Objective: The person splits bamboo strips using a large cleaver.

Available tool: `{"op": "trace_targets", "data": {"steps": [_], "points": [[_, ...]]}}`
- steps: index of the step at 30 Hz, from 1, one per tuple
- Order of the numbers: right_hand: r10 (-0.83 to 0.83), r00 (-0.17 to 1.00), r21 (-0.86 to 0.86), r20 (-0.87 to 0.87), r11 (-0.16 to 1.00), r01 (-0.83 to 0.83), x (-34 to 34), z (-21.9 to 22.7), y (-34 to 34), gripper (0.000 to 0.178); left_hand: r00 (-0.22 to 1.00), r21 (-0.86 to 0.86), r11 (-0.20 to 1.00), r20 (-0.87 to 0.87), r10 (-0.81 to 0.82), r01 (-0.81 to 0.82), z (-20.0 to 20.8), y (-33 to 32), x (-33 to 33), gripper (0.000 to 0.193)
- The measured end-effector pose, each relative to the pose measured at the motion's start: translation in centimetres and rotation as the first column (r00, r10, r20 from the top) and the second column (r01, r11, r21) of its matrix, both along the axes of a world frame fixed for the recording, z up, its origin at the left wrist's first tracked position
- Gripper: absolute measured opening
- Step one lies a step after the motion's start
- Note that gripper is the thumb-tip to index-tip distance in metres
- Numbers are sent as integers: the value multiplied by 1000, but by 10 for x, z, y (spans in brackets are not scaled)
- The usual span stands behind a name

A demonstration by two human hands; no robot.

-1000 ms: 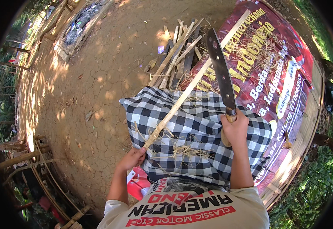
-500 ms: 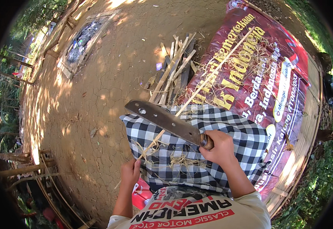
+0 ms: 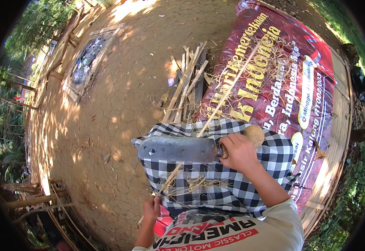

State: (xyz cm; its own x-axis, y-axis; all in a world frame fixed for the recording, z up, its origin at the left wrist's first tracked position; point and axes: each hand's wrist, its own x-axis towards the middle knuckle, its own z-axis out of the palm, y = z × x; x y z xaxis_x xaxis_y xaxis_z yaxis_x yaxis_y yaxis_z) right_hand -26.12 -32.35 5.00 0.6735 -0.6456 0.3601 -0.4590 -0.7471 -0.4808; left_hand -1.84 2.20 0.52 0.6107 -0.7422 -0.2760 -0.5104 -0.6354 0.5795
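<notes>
My right hand (image 3: pixel 239 152) is wrapped round the wooden handle of a broad-bladed machete (image 3: pixel 178 149). Its dark blade points left, the flat side showing, and lies across a long thin bamboo strip (image 3: pixel 229 91), hiding part of it. Lower down, my left hand (image 3: pixel 150 207) is closed on the near end of that strip, which slants up to the far right. A black-and-white checked cloth (image 3: pixel 270 163) covers my lap beneath both. Curled shavings (image 3: pixel 203 183) rest on the cloth, and some cling to the strip near my left hand.
A dark red printed banner (image 3: pixel 270 100) covers a bamboo platform (image 3: pixel 337 138) on the right, with shavings scattered over it. Cut bamboo pieces (image 3: pixel 184 85) are piled beyond my lap. An ash pit (image 3: pixel 86 62) with a wooden frame lies far left on cracked earth.
The machete has swung from a slant to nearly level, its flat side turned more into view. My left hand has moved lower, drawing the bamboo strip toward me.
</notes>
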Motion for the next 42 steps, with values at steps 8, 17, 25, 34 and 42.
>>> {"op": "trace_targets", "data": {"steps": [8,17,25,34,42], "points": [[-135,990,47,-38,989,137,-8,-4,-10,38,970,34,999,244,-1,-7,-3,0,-5,26],[85,986,163,-144,985,-61,-2,-20,6,39,991,80,997,134,-23,12,-5,-8,-4,25],[142,977,182,-158,977,-112,8,-24,3,31,994,194,981,-105,6,14,-14,-1,13,32],[121,975,105,-185,989,-103,10,-19,-13,30,999,133,991,-51,-19,26,-15,-6,9,33],[91,966,4,-241,996,-93,2,-8,-27,30,999,59,998,15,-32,31,-22,-4,5,30]]}}
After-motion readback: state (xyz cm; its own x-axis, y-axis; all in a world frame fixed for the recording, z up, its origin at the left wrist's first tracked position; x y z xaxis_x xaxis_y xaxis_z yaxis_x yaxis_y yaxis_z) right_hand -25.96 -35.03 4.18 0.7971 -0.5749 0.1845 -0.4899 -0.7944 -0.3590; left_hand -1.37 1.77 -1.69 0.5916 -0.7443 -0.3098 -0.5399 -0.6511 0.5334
